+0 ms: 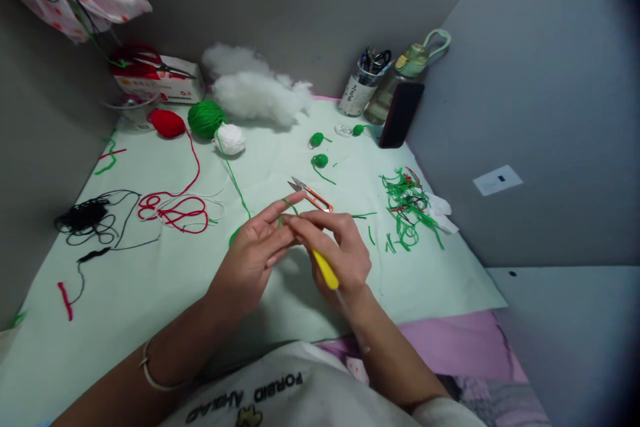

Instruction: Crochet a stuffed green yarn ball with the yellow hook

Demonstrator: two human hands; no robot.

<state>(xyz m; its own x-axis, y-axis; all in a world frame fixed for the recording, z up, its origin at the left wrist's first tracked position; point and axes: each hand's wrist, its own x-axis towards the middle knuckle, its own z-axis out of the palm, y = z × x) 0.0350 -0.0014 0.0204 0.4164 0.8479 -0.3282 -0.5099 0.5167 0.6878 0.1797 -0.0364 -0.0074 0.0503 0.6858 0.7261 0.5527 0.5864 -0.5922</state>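
Note:
My left hand (245, 257) pinches green yarn (239, 187) between thumb and fingers, its index finger stretched out with a strand over it. That strand runs back to a green yarn ball (206, 119). In my right hand (343, 250) is a crochet hook (326, 271) with a yellow handle, gripped like a pen. Both hands' fingertips meet at the yarn, and the hook's tip is hidden among them. A bit of green (234, 236) shows beside my left hand. Just beyond the fingers lie orange-handled thread snips (315, 197), blades apart.
Small green crocheted pieces (320, 161) lie past the snips. Green yarn scraps (407, 207) are heaped at right. Red yarn (173, 210) and black yarn (85, 215) spread at left. White stuffing (260, 93), a pen cup (357, 90), a bottle (385, 97) and a phone (401, 115) line the back.

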